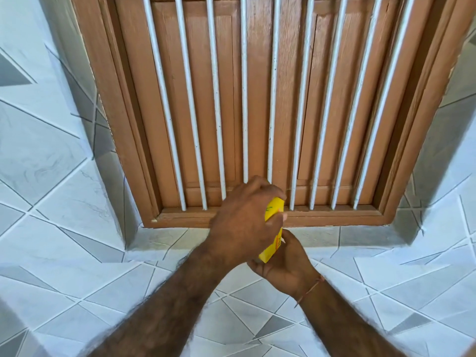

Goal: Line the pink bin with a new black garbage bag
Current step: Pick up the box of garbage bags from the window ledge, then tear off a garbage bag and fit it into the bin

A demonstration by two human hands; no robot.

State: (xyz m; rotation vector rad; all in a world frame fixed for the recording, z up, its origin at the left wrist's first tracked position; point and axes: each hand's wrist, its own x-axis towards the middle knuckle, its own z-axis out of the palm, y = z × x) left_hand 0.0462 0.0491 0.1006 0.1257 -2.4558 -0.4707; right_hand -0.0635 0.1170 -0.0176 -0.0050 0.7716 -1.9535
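- The left hand [242,222] reaches across in front of the body and is curled shut around the upper end of a small yellow package with rounded corners and red-and-green print [273,230], fingers wrapped over its top edge.
- The right hand [283,266] sits just below and to the right, cupped closed around the package's lower end; a thin reddish thread [310,288] circles that wrist.
- My guess is that the yellow package holds the new garbage bags and the step in hand is getting one out. To do it well, the lower hand should brace the package firmly while the upper hand peels or pulls at the opening, drawing a single bag free without tearing it or dragging several out together.
- The package looks glossy and slim, tilted with its upper end leaning right; whether it is already open cannot be told, since the fingers cover most of it.
- No black bag is visible, and the pink bin is nowhere in view, so its place cannot be told; the lining has not begun.
- Behind the hands stands a closed brown wooden shutter behind white vertical metal bars [244,99], set in a recess of white-and-grey geometric wall tiles [51,150].
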